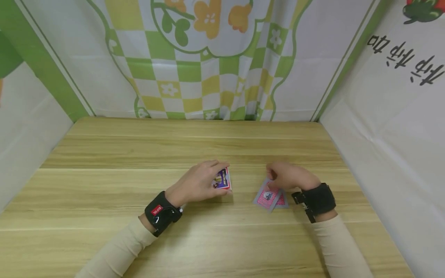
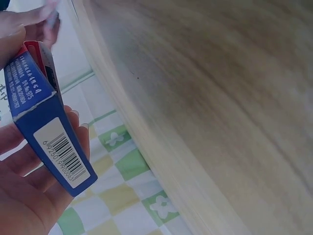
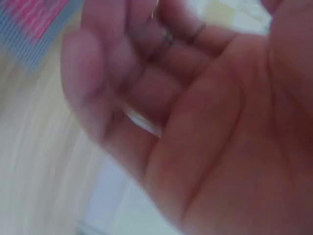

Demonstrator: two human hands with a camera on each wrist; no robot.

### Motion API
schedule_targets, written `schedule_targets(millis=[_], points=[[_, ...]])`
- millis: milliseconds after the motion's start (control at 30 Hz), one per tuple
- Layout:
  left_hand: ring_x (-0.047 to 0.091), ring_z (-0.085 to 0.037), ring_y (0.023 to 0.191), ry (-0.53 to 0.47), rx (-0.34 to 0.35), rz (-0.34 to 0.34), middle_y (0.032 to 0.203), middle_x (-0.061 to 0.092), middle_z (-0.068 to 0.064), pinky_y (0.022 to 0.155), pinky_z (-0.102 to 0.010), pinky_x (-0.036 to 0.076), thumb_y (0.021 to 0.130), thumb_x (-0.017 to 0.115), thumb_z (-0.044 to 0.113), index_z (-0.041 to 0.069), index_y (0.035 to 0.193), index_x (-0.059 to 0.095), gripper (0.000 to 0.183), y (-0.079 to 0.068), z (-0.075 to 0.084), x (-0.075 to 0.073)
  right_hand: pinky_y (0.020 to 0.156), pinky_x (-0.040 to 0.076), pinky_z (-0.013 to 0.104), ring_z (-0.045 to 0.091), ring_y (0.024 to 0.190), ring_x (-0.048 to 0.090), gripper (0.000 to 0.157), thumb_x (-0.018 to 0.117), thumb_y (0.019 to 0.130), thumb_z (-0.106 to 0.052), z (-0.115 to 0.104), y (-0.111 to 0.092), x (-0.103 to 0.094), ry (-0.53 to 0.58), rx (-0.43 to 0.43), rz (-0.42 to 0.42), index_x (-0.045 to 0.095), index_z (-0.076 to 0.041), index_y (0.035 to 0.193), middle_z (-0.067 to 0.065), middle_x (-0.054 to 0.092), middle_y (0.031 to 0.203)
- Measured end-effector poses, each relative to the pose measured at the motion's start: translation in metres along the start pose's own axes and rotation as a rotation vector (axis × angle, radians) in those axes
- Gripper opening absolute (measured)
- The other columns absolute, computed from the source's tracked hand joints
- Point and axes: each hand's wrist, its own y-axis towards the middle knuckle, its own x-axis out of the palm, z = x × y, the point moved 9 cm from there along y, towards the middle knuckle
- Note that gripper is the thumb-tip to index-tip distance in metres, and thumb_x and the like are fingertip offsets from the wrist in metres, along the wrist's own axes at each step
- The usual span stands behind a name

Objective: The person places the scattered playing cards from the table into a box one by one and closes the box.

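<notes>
My left hand [image 1: 198, 183] grips a small playing-card box [image 1: 221, 179] between thumb and fingers, near the middle of the table. In the left wrist view the box's blue side with a white barcode [image 2: 62, 152] faces the camera, and its red end lies near the thumb. To the right, my right hand [image 1: 293, 177] has bent fingers and pinches a red-patterned playing card [image 1: 267, 197]. Another playing card [image 1: 282, 201] shows partly under it. In the right wrist view a blurred card [image 3: 34, 24] appears beyond the fingertips; the exact contact is hidden there.
The wooden table [image 1: 139, 143] has a back edge against a green-and-white checked curtain [image 1: 208, 85]. White cloth walls [image 1: 393, 127] stand at both sides. Each wrist wears a black strap [image 1: 319, 200].
</notes>
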Motion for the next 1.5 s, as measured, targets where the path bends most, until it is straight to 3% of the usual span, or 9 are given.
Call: schedule_targets(millis=[133,300,467,833,1033,1167,1300,1367,1500], points=[[0.056,-0.013,0.093,0.002,-0.009,-0.008,0.115,0.061,-0.01,0.075,-0.032,0.052,0.072,0.069,0.061,0.006,0.13,0.052,0.082,0.0,-0.001,0.0,0.054,0.04,0.029,0.016,0.064,0.048,0.011,0.059,0.093,-0.008,-0.021,-0.002,-0.008,0.214,-0.207,-0.022,0.052,-0.009,0.084,0.002,0.05,0.074],[0.056,-0.012,0.091,-0.003,-0.011,-0.011,0.113,0.061,-0.009,0.074,-0.032,0.052,0.071,0.07,0.061,0.006,0.13,0.053,0.082,0.0,0.0,0.0,0.043,0.038,0.028,0.018,0.049,0.045,0.013,0.054,0.098,-0.02,-0.022,0.002,-0.017,0.549,-0.186,0.063,0.052,-0.007,0.096,0.006,0.053,0.07],[0.055,-0.011,0.088,-0.009,-0.008,-0.011,0.11,0.062,-0.007,0.071,-0.031,0.052,0.071,0.068,0.063,0.006,0.129,0.053,0.083,-0.001,0.001,0.001,0.041,0.035,0.026,0.015,0.046,0.043,0.021,0.055,0.097,-0.021,-0.025,0.009,-0.017,0.731,-0.2,0.121,0.049,-0.001,0.096,0.01,0.058,0.07],[0.053,-0.007,0.081,-0.045,0.004,-0.018,0.107,0.061,-0.005,0.063,-0.026,0.051,0.072,0.07,0.06,0.005,0.129,0.053,0.081,0.0,0.004,0.001,0.042,0.045,0.022,0.022,0.05,0.056,0.024,0.057,0.096,-0.023,-0.027,0.016,-0.013,0.744,-0.099,0.258,0.047,-0.002,0.099,0.015,0.066,0.077],[0.053,-0.007,0.071,-0.075,-0.044,-0.002,0.097,0.06,-0.001,0.053,-0.022,0.047,0.074,0.066,0.063,0.005,0.125,0.055,0.078,0.002,-0.001,-0.001,0.052,0.055,0.043,0.039,0.059,0.062,0.016,0.055,0.097,-0.013,-0.04,0.018,-0.011,0.794,-0.07,0.336,0.047,0.001,0.098,0.02,0.064,0.078],[0.052,-0.004,0.07,-0.051,-0.033,0.032,0.096,0.061,0.0,0.051,-0.021,0.046,0.074,0.067,0.061,0.006,0.123,0.057,0.074,0.002,0.0,-0.005,0.058,0.055,0.052,0.035,0.059,0.065,0.014,0.055,0.096,-0.01,-0.053,0.024,0.004,0.824,-0.059,0.313,0.048,0.002,0.096,0.021,0.064,0.076],[0.051,-0.004,0.074,-0.026,0.009,0.042,0.098,0.061,0.0,0.056,-0.021,0.048,0.074,0.07,0.056,0.007,0.121,0.058,0.069,0.001,0.004,-0.005,0.057,0.057,0.044,0.029,0.06,0.066,0.019,0.058,0.095,-0.016,-0.067,0.03,0.019,0.808,-0.063,0.247,0.049,0.0,0.098,0.017,0.066,0.078],[0.051,-0.003,0.074,-0.015,0.007,0.04,0.097,0.061,0.001,0.056,-0.02,0.048,0.074,0.07,0.057,0.008,0.121,0.058,0.069,0.001,0.003,-0.004,0.057,0.057,0.041,0.028,0.063,0.066,0.019,0.057,0.096,-0.017,-0.07,0.031,0.021,0.811,-0.079,0.229,0.05,0.0,0.1,0.016,0.065,0.08],[0.05,-0.003,0.071,-0.017,-0.027,0.033,0.096,0.06,0.001,0.054,-0.021,0.047,0.072,0.069,0.061,0.008,0.123,0.057,0.075,0.001,0.0,-0.005,0.067,0.055,0.051,0.03,0.073,0.064,0.015,0.055,0.097,-0.014,-0.065,0.029,0.016,0.861,-0.097,0.203,0.056,-0.001,0.104,0.017,0.064,0.087]])
